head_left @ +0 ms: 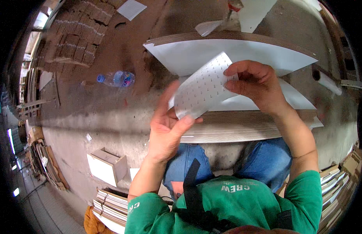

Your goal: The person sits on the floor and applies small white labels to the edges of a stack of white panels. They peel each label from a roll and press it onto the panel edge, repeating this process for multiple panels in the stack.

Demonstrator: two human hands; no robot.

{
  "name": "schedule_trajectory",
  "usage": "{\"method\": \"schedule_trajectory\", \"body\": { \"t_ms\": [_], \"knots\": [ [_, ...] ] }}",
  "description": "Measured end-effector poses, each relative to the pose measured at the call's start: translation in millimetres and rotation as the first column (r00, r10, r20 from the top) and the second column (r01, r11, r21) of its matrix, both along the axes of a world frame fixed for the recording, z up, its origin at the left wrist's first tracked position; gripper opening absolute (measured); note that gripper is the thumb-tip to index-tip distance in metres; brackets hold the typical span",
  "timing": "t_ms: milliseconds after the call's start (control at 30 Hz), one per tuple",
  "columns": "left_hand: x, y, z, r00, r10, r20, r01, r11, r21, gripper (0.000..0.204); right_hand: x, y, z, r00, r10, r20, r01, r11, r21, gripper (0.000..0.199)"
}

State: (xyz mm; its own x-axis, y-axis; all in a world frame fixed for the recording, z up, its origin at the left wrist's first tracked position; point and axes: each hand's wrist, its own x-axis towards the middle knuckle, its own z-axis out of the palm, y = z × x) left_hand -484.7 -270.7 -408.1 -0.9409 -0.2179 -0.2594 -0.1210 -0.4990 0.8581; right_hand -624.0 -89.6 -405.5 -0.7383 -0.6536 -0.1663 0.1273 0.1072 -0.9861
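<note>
Between my hands is a curved white sheet of small printed labels [204, 85], raised above the boards in front of me. My left hand [167, 126] grips its lower left end, thumb on the near face and fingers behind; the fingers are a little blurred. At the upper right edge, my right hand [255, 80] pinches the sheet between thumb and fingertips. Beneath and beyond it lie two stacks of white-faced corrugated cardboard, the far stack [228, 50] and the near stack [235, 126], whose layered edge faces my knees. The sheet hides part of both.
On the concrete floor to the left lies a clear plastic bottle [118, 79]. A small white box [107, 165] stands nearer, with stacked boards [109, 208] below it. Brown cardboard bundles [77, 35] fill the far left. A white roll [327, 82] lies at the right.
</note>
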Motion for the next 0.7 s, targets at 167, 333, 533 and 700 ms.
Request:
{"method": "schedule_trajectory", "body": {
  "t_ms": [167,333,533,700],
  "knots": [
    [0.7,5.5,9.2,0.997,0.029,0.065,-0.010,0.964,-0.266,0.038,14.2,-6.8,11.3,0.998,0.050,0.038,-0.043,0.987,-0.153,0.023],
    [-0.2,8.1,14.9,1.000,0.011,-0.010,-0.015,0.865,-0.501,0.037,20.1,-9.1,12.5,0.983,0.124,-0.136,-0.130,0.991,-0.036,0.034],
    [-1.2,7.2,12.2,0.996,-0.039,-0.083,-0.026,0.746,-0.666,0.040,23.1,-9.4,21.7,0.998,0.057,-0.005,-0.057,0.998,0.014,0.028],
    [-4.5,2.0,14.6,0.990,-0.117,-0.082,0.014,0.651,-0.759,0.031,26.5,-7.9,11.1,0.989,0.036,-0.140,-0.038,0.999,-0.009,0.019]
  ]
}}
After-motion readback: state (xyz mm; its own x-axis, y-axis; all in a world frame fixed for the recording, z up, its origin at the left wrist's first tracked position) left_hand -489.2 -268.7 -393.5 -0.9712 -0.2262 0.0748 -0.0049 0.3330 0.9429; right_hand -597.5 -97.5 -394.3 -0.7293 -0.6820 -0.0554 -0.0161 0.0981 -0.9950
